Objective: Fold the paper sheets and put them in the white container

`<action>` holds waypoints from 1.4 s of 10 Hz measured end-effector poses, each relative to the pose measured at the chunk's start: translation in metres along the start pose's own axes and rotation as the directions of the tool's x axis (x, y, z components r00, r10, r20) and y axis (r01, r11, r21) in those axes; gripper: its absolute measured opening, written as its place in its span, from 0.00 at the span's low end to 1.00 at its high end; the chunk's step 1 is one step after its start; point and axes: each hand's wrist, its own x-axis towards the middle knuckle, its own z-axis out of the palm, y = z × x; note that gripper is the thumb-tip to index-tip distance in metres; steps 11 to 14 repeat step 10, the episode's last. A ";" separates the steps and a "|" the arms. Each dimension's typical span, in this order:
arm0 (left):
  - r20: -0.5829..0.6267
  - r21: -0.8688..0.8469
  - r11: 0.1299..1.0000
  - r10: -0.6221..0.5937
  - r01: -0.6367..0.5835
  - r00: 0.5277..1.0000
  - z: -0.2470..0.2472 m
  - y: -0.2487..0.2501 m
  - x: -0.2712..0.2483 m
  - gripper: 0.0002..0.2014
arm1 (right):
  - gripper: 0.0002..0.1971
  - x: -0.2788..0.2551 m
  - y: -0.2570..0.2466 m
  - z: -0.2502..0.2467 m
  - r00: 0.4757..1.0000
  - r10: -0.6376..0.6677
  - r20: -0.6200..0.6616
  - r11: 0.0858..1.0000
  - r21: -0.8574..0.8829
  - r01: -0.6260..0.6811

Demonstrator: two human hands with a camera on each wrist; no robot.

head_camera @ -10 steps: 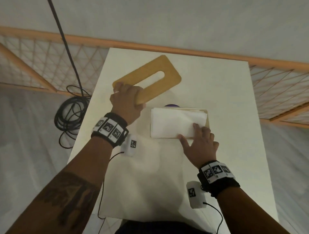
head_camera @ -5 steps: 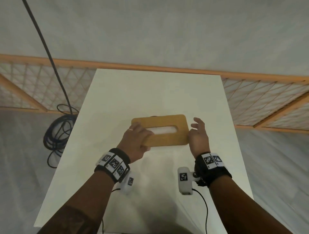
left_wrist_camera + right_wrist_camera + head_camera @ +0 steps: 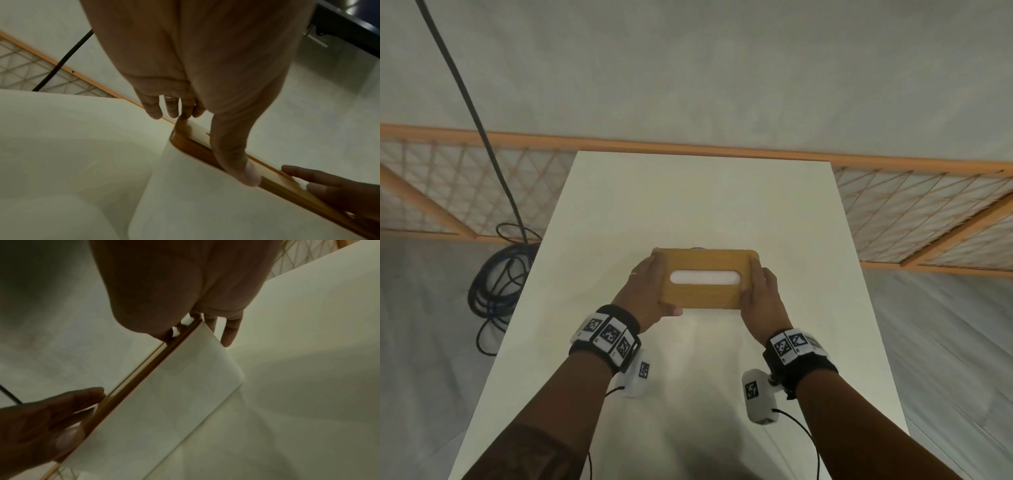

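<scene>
A wooden lid (image 3: 702,293) with a long slot lies flat on the white container (image 3: 205,203), which stands in the middle of the white table (image 3: 688,198). White paper (image 3: 704,277) shows through the slot. My left hand (image 3: 645,291) grips the lid's left end, with its thumb (image 3: 236,162) along the near edge and its fingers over the far corner. At the opposite end my right hand (image 3: 763,294) grips the lid, fingers (image 3: 230,332) hanging behind the container's far side. The container's wall (image 3: 164,394) shows below the lid (image 3: 131,382) in the right wrist view.
A coiled black cable (image 3: 496,284) lies on the floor left of the table, with one strand running up. An orange lattice fence (image 3: 911,212) runs behind the table and along both sides.
My left hand carried the lid from the table's far left onto the container, covering the folded paper. My right hand left the paper and took the lid's right end.
</scene>
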 end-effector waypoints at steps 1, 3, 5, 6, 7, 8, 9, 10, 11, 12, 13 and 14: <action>0.018 0.105 0.994 0.015 -0.017 1.000 -0.005 -0.005 0.005 0.54 | 0.31 -0.002 0.004 0.007 1.000 0.000 -0.027 1.000 -0.017 -0.001; 0.036 0.039 0.999 0.009 -0.010 0.999 0.000 -0.022 0.021 0.56 | 0.33 0.004 0.004 0.006 0.999 0.030 -0.014 0.998 -0.055 -0.031; 0.024 0.099 0.995 0.009 -0.011 1.000 -0.004 -0.022 0.027 0.54 | 0.33 0.011 0.008 0.002 0.999 0.029 0.028 0.996 -0.084 -0.027; 0.043 0.092 0.995 0.027 -0.031 0.999 -0.008 -0.017 0.033 0.56 | 0.33 0.012 0.006 0.002 0.998 0.049 0.048 0.997 -0.066 -0.046; 0.017 -0.001 0.999 0.041 -0.041 0.999 -0.008 -0.017 0.031 0.60 | 0.35 0.009 0.007 -0.008 0.995 0.069 0.066 0.994 0.074 -0.074; -0.140 -0.124 0.991 0.042 -0.059 0.989 -0.001 -0.033 0.011 0.66 | 0.38 -0.016 0.012 -0.028 0.994 0.094 -0.056 0.968 0.240 -0.078; -0.222 -0.272 0.962 -0.040 -0.023 0.974 0.016 -0.072 -0.033 0.49 | 0.41 -0.068 0.038 -0.051 0.963 0.265 -0.037 0.918 0.314 -0.241; -0.255 -0.188 0.980 -0.109 0.062 0.961 0.066 -0.120 -0.110 0.30 | 0.54 -0.144 0.089 -0.055 0.935 0.352 0.041 0.898 0.267 -0.349; -0.255 -0.188 0.980 -0.109 0.062 0.961 0.066 -0.120 -0.110 0.30 | 0.54 -0.144 0.089 -0.055 0.935 0.352 0.041 0.898 0.267 -0.349; -0.255 -0.188 0.980 -0.109 0.062 0.961 0.066 -0.120 -0.110 0.30 | 0.54 -0.144 0.089 -0.055 0.935 0.352 0.041 0.898 0.267 -0.349; -0.255 -0.188 0.980 -0.109 0.062 0.961 0.066 -0.120 -0.110 0.30 | 0.54 -0.144 0.089 -0.055 0.935 0.352 0.041 0.898 0.267 -0.349; -0.255 -0.188 0.980 -0.109 0.062 0.961 0.066 -0.120 -0.110 0.30 | 0.54 -0.144 0.089 -0.055 0.935 0.352 0.041 0.898 0.267 -0.349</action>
